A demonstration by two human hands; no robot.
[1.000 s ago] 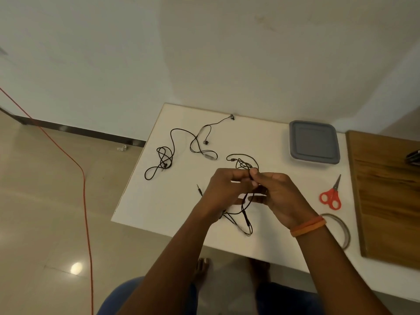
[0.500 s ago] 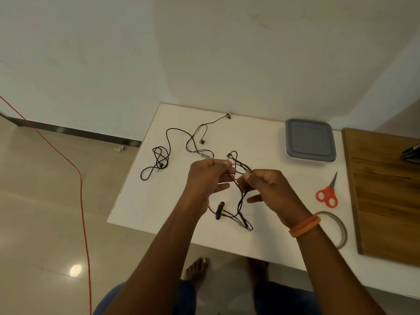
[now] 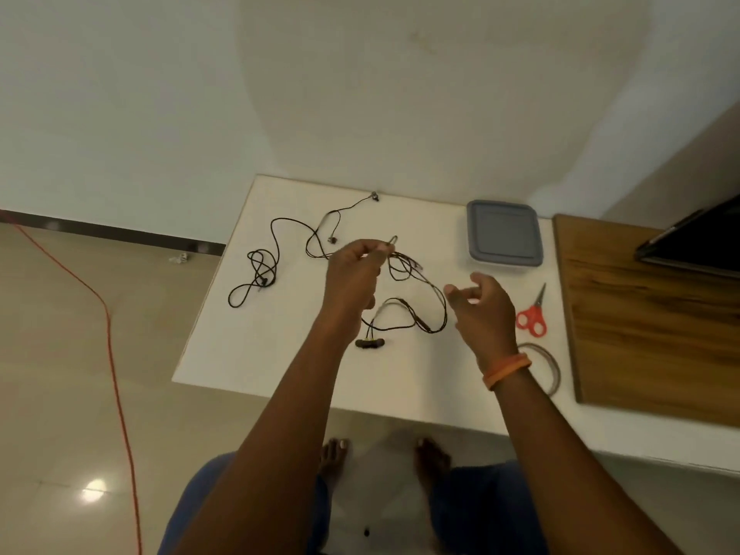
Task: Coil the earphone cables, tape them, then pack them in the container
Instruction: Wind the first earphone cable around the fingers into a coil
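Observation:
My left hand (image 3: 356, 270) pinches one end of a black earphone cable (image 3: 424, 302) above the white table (image 3: 280, 354). The cable hangs in loose loops down to the table, with its two earbuds (image 3: 370, 343) lying together near the front. My right hand (image 3: 482, 306) hovers just right of the loops, fingers spread, holding nothing. A second black earphone cable (image 3: 276, 250) lies uncoiled at the table's back left. The grey-lidded container (image 3: 504, 232) stands shut at the back right. A roll of clear tape (image 3: 546, 366) lies by my right wrist.
Red-handled scissors (image 3: 532, 314) lie between the container and the tape. A wooden board (image 3: 656, 322) covers the table's right side, with a dark flat device (image 3: 696, 242) on its far end. An orange cord (image 3: 108, 326) runs across the floor at left.
My hands have drawn apart. The right hand let go of the cable and opened. The left hand lifted its end up and back, and the bundle fell open into loose loops.

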